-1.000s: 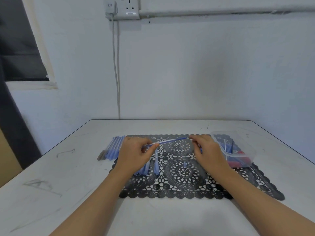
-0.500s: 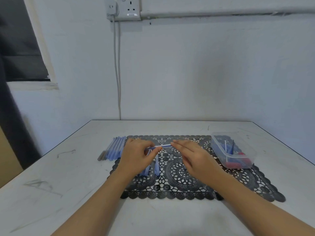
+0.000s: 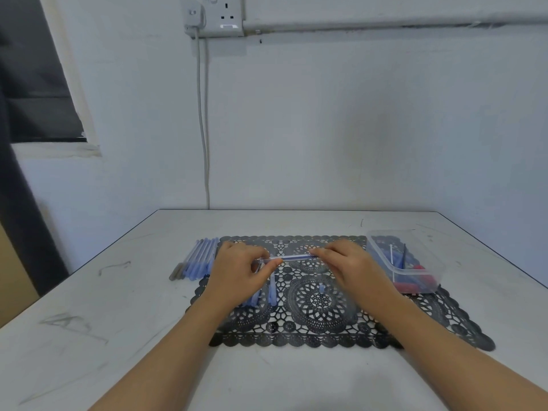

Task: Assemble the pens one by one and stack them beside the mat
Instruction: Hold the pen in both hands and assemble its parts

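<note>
A clear pen (image 3: 292,257) with a blue core is held level and crosswise above the black lace mat (image 3: 311,339). The left hand (image 3: 240,272) and right hand (image 3: 350,264) each pinch one end. Blue pens (image 3: 198,259) lie side by side in a row just beside the mat's far left corner. Pale blue barrels (image 3: 272,292) lie on the mat, partly under the left hand.

White table (image 3: 89,336), surface scuffed and marked with grey streaks. Lying directly on it: one black openwork mat (image 3: 311,339), set centrally, and a row of blue pens (image 3: 198,259) side by side, just beside the mat's left edge.
</note>
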The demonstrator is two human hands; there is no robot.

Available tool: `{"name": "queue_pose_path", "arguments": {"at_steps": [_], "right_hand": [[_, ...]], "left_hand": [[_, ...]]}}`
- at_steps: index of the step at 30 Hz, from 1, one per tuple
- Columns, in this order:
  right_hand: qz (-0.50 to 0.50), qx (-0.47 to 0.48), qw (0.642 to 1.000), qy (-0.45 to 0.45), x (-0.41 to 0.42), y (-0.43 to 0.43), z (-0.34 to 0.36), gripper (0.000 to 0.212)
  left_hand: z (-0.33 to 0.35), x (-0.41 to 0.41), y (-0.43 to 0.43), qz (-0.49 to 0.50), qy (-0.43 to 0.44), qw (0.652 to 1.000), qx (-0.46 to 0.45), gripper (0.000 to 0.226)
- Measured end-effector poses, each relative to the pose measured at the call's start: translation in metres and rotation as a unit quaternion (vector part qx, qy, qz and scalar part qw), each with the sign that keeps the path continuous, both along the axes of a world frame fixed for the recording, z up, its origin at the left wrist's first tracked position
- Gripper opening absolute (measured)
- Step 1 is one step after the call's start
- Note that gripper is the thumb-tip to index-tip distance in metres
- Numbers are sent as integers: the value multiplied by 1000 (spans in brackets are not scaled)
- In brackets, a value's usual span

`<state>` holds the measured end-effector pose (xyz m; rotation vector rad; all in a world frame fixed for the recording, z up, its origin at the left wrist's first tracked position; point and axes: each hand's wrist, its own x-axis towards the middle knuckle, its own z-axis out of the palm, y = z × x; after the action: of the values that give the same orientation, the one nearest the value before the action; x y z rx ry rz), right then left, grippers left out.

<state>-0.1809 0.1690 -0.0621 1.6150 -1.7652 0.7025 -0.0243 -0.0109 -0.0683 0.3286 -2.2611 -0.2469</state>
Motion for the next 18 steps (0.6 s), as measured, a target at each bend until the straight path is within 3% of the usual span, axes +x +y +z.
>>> {"name": "queue_pose_path", "arguments": {"at_steps": [12, 18], "right_hand": [[-89, 9, 995, 52, -14, 8, 9, 55], [-137, 23, 989, 44, -21, 13, 11, 41]], "left_hand": [[-1, 0, -3, -1, 7, 1000, 26, 50], [0, 2, -1, 1, 3, 1000, 23, 48]]}}
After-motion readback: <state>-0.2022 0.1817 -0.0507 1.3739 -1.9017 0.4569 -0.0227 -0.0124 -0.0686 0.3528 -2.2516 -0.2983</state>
